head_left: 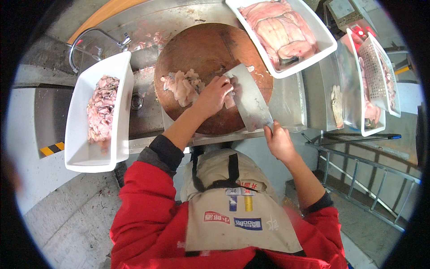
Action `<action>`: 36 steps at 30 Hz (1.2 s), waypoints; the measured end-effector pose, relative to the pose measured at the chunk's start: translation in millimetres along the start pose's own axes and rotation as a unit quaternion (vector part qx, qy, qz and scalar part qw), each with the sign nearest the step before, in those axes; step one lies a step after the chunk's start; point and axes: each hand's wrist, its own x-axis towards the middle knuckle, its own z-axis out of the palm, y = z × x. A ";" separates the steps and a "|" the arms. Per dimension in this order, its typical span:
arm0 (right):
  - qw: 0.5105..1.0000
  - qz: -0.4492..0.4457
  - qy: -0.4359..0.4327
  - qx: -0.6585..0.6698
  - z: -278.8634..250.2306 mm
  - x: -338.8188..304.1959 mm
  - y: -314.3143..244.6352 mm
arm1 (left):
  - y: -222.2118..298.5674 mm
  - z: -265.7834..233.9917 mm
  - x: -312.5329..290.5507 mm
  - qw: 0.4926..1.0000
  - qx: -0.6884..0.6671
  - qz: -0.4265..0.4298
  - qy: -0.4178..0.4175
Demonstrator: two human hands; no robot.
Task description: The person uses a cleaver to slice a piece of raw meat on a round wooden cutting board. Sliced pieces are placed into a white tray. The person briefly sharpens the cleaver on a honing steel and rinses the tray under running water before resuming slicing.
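On a round wooden chopping block [201, 42], my right hand [282, 142] grips the handle of a broad cleaver [251, 101]. Its blade slants up and left across the block's right side. My left hand [212, 96] has its fingers curled down on a piece of pale fish [229, 101], right against the blade's left side. Most of that piece is hidden under the fingers and behind the blade. To the left of my left hand lies a heap of sliced pale pink fish [182, 86]. Small scraps cling to the wood near the blade.
A white tub [122, 130] of cut fish pieces stands left, beside a curved tap [74, 51] and sink drain [136, 101]. Another white tub [329, 47] with large fillets overlaps the block's upper right. Further right are more tubs, a perforated basket [375, 67] and a metal ladder [354, 175].
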 end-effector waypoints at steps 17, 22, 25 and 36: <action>0.991 -0.089 0.100 -0.025 51.0 72.8 -33.2 | -3.9 -8.3 -11.7 0.992 0.071 0.057 -0.088; 0.994 -0.076 0.081 -0.012 54.2 10.9 -4.0 | -4.4 -10.8 -15.2 0.995 0.057 0.030 -0.072; 0.999 -0.045 0.022 -0.009 41.8 -47.7 23.7 | -6.2 -25.4 -12.9 0.987 0.144 -0.043 -0.064; 0.993 0.074 -0.036 0.089 -8.0 40.2 -15.4 | 15.9 -35.4 -1.3 0.995 0.075 -0.070 -0.002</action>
